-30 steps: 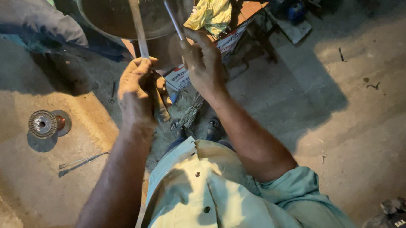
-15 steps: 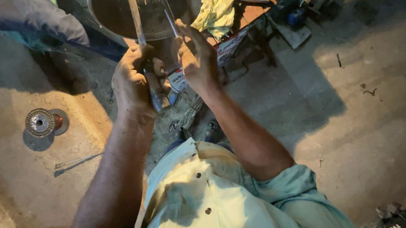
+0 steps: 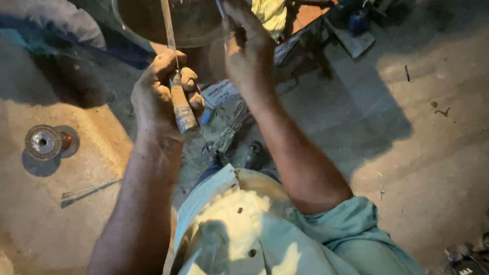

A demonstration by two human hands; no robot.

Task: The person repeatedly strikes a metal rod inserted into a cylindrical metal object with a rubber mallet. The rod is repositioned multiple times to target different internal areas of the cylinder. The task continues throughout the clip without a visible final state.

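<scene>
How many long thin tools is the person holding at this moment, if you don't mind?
2: a wooden-handled tool in the left hand, and a thin rod in the right hand. Others may be hidden.

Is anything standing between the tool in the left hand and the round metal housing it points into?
Nothing visible does. The left hand grips the long tool, whose shaft runs straight up into the round housing. The right hand works beside it.
</scene>
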